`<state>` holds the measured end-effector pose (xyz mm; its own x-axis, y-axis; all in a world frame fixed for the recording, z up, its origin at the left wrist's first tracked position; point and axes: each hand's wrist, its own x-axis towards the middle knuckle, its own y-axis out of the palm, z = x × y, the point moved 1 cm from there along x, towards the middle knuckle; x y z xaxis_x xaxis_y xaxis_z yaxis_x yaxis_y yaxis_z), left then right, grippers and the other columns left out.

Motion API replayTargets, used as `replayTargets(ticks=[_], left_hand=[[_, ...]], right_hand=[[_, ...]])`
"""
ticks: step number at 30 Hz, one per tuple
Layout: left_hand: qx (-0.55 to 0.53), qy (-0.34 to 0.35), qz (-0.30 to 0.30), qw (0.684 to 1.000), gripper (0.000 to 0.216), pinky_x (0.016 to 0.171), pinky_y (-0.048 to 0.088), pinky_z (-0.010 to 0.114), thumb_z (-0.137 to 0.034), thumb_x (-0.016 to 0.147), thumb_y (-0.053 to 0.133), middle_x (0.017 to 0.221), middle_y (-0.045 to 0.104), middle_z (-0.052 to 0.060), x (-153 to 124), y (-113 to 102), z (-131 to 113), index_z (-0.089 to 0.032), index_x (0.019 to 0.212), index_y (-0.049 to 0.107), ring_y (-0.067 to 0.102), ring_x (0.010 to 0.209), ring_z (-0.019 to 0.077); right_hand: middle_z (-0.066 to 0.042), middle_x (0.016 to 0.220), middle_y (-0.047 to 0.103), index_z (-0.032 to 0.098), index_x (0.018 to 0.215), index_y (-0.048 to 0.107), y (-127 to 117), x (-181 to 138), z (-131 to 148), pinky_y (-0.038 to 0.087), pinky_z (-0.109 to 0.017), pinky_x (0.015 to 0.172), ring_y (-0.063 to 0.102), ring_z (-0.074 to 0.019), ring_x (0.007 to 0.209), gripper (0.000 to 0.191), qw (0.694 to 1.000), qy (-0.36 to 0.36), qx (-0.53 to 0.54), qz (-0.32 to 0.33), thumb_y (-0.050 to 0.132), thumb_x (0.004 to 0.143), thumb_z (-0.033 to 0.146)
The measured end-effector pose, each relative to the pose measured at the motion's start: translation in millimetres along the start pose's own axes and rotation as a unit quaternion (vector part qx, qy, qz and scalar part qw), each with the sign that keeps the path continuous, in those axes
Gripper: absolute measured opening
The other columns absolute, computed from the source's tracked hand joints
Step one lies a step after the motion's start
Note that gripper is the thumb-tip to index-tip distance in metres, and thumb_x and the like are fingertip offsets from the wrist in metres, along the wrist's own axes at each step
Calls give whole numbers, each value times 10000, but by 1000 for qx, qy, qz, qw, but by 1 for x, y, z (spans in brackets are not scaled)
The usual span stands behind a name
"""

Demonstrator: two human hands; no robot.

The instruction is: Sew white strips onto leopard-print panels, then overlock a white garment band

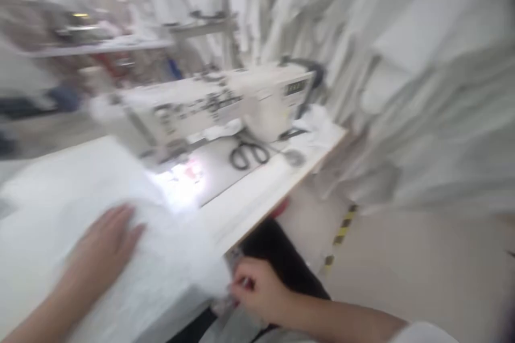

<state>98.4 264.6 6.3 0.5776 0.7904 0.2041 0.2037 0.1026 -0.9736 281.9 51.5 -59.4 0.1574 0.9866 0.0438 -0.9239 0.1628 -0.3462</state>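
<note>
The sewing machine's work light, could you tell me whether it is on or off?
On: a bright glare falls on the table under the sewing machine.

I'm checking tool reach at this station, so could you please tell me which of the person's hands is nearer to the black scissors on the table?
Right. The right hand is at the table's near edge, below the scissors. The left hand lies flat on the white fabric, farther off to the left.
</note>
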Motion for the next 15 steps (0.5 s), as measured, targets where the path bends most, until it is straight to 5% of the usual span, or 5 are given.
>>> replayTargets(ticks=[3, 15], left_hand=[[39, -55, 39, 997, 498, 1066, 284, 400, -432, 882, 318, 1334, 426, 129, -41, -5, 29, -101, 1228, 456, 333, 1271, 264], [-13, -55, 50, 997, 529, 1071, 274, 423, -461, 877, 334, 1375, 386, 88, -27, 2, 35, -138, 1287, 417, 294, 1296, 241]], right_hand=[[25, 630, 491, 160, 575, 479, -3, 0, 2, 363, -201, 558, 479, -101, 602, 190, 998, 2, 56, 36, 560, 745, 132], [12, 650, 459, 174, 610, 412, -9, -3, 11, 349, -213, 535, 449, -103, 590, 211, 993, -79, 26, 79, 491, 803, 146]])
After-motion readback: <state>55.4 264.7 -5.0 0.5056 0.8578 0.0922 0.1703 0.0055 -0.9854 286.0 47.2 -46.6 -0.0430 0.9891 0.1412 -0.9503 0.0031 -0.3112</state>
